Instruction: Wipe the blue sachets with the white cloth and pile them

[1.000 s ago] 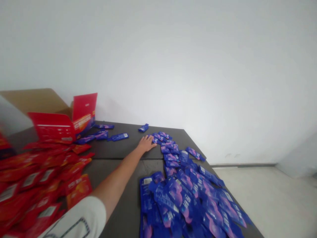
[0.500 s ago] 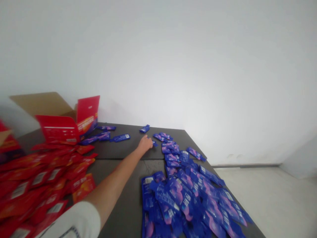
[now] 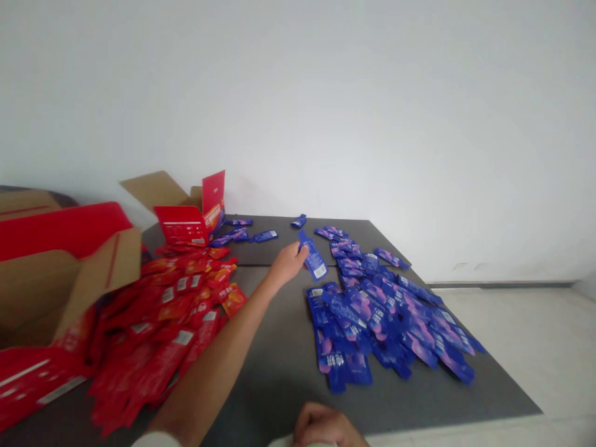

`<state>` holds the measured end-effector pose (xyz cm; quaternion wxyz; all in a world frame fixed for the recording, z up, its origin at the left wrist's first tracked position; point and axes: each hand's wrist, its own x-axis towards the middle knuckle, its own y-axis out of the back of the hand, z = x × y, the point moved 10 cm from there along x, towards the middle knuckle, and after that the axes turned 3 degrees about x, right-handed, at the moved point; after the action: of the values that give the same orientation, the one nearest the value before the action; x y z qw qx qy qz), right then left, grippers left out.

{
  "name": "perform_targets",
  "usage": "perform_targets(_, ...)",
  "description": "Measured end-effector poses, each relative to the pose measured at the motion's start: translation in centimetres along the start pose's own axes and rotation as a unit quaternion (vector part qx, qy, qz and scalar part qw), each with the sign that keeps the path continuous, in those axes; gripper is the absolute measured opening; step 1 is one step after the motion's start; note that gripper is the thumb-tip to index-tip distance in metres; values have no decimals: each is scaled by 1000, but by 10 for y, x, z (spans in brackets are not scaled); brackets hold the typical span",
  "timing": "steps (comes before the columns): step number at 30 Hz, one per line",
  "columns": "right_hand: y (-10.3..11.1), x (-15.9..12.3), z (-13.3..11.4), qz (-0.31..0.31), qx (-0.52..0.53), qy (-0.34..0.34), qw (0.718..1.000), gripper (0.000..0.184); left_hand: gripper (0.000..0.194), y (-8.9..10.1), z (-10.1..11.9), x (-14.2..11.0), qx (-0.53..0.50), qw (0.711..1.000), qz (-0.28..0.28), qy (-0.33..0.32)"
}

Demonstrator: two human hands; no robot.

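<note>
My left hand (image 3: pixel 288 264) reaches over the middle of the table, fingers closed on the edge of one blue sachet (image 3: pixel 316 257). The sachet is raised, its narrow end pointing up and its white label patch low. To its right and nearer me lies a heap of blue and purple sachets (image 3: pixel 372 310), overlapping each other. At the table's near edge my right hand (image 3: pixel 326 425) is curled like a fist; what it holds, if anything, is hidden. Several more blue sachets (image 3: pixel 265 236) lie flat near the wall.
A pile of red sachets (image 3: pixel 162 323) covers the table's left side. Behind it stands an open red carton (image 3: pixel 181 225), and a larger open red carton (image 3: pixel 69 230) is close at the left. A white wall (image 3: pixel 298 112) borders the table (image 3: pixel 274 379); pale floor shows right.
My left hand has lifted a blue sachet off the table and drawn it nearer. The view has shifted left and down, bringing my right hand and the near red carton into sight.
</note>
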<state>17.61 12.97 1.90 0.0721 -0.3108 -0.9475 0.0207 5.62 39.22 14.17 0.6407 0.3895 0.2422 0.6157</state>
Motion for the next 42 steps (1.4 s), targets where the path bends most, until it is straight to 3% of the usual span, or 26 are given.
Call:
perform_targets(4,3,-5,1,67,-27,-13,997,36,44,8,0,-83,-79,993,-84,-32)
perform_targets(7,-2,-5,-10,44,-35,10,998,36,46,6,-18,-135,-62,988,-140,-17)
perform_targets(10,-1,-6,-10,32,-31,6,999,35,39,-3,-45,-170,1,984,-177,18)
perform_targets(16,0,-7,-11,32,-16,18,999,40,21,-17,-86,-195,91,980,-150,91)
perform_targets(21,-2,-3,-22,40,-28,22,999,52,31,-9,-87,-210,136,980,-75,123)
perform_targets(23,-1,-3,-25,55,-45,17,997,47,42,-4,-75,-226,155,983,-31,91)
perform_targets(26,4,-3,-26,93,-94,15,991,37,43,-5,-46,-266,176,984,23,-30)
perform_targets(30,23,-4,-23,214,-143,17,966,30,41,-20,-25,-324,202,966,13,-162)
perform_targets(34,38,3,-39,320,-217,35,922,25,40,-29,-25,-348,226,951,12,-209)
perform_targets(38,21,33,-73,277,-307,109,904,32,43,-34,-34,-349,213,957,21,-194)
perform_targets(40,3,52,-73,220,-350,103,905,40,45,-38,-40,-347,208,963,22,-170)
perform_targets(42,-17,72,-57,145,-410,60,899,47,44,-42,-45,-345,207,967,22,-143)
